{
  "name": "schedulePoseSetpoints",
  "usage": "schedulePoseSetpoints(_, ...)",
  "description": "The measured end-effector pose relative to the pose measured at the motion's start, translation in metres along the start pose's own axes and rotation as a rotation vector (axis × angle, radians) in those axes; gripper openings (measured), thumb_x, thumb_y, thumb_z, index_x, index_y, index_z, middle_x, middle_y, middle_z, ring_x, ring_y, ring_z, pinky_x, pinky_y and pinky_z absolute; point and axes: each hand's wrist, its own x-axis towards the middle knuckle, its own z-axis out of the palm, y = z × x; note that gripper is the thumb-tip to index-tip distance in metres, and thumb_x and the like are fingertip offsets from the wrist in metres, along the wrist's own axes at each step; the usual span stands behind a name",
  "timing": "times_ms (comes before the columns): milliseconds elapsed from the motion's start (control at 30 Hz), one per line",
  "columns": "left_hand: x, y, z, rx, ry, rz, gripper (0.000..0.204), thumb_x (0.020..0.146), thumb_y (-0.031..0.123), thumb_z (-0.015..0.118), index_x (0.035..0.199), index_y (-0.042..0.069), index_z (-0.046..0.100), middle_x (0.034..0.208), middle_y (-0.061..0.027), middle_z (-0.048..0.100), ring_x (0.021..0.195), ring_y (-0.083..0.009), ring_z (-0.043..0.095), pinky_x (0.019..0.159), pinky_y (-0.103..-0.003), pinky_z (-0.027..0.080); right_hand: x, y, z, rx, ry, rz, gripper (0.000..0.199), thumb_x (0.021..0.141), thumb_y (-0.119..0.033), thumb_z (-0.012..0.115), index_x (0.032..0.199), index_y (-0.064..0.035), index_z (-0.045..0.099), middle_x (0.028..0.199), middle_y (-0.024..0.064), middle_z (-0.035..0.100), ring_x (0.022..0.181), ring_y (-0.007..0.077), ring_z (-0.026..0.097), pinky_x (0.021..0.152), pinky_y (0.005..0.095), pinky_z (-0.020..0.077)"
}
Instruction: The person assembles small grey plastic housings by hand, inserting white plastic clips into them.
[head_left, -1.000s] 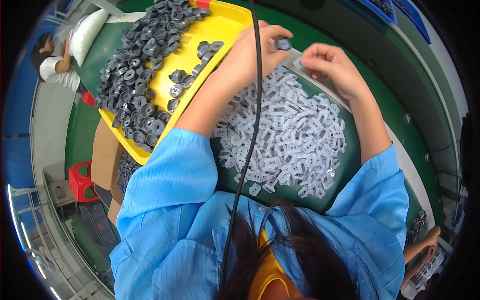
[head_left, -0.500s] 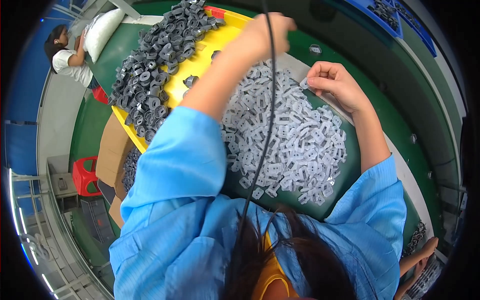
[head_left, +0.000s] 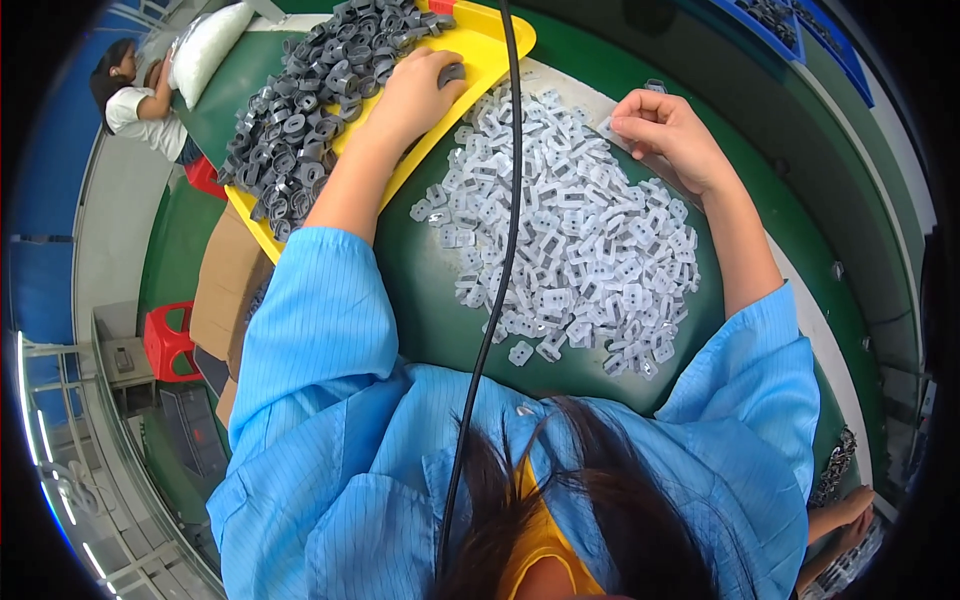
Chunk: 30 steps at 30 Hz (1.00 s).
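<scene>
My left hand (head_left: 418, 95) is over the yellow tray (head_left: 492, 52), its fingers closed around a dark grey plastic ring (head_left: 452, 74). Many similar grey rings (head_left: 300, 120) are heaped along the tray's left side. At the far right of the table, my right hand (head_left: 668, 142) pinches a small translucent white plastic piece (head_left: 607, 129) between thumb and fingertips. Between my forearms spreads a large pile of such white pieces (head_left: 570, 235) on the green tabletop (head_left: 415, 290). A small dark-rimmed part (head_left: 655, 86) lies just beyond my right hand, on the green belt.
A black cable (head_left: 512, 200) hangs across the middle. Cardboard boxes (head_left: 222, 285) and a red stool (head_left: 170, 342) stand at left. Another person (head_left: 135, 105) handles a white sack (head_left: 208, 55) at far left. Another worker's hands (head_left: 848, 512) show at lower right. Blue bins (head_left: 785, 35) sit top right.
My left hand has swung from the far side back to the left, over the tray, and now holds a grey ring. My right hand keeps its pinch on the white piece.
</scene>
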Motion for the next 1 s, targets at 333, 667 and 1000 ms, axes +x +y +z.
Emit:
schedulePoseSetpoints(333,0.005,0.095,-0.019,-1.537,-0.261,-0.306,0.037,0.095,0.026,0.051,0.124,0.003,0.051,0.107,-0.0141,0.062,0.088,-0.0148,0.062,0.055,-0.021,0.046,-0.009,-0.013,0.004,0.169,0.163,-0.18,0.017,0.082,-0.021,0.068,0.09,-0.0064,0.067,0.085,-0.0015,0.063,0.076,0.0058,0.054,0.065,0.0203,0.0421)
schedulePoseSetpoints(667,-0.002,0.125,0.008,-1.576,-0.302,-0.309,0.034,0.094,0.02,0.049,0.12,-0.002,0.052,0.098,-0.011,0.063,0.087,-0.0145,0.063,0.053,-0.019,0.046,-0.01,-0.021,0.021,-0.559,0.494,-0.627,0.016,0.077,-0.018,0.07,0.082,-0.0034,0.068,0.072,0.0027,0.065,0.067,0.0098,0.059,0.063,0.0261,0.0454)
schedulePoseSetpoints(1000,-0.003,0.126,0.01,-1.408,-0.289,-0.395,0.02,0.093,0.021,0.053,0.103,0.004,0.055,0.088,-0.0078,0.064,0.077,-0.0098,0.063,0.048,-0.018,0.036,-0.008,-0.018,0.017,-0.297,0.336,-0.441,0.023,0.08,-0.012,0.069,0.097,0.0021,0.066,0.076,0.0059,0.066,0.073,0.0117,0.062,0.07,0.0274,0.0499)
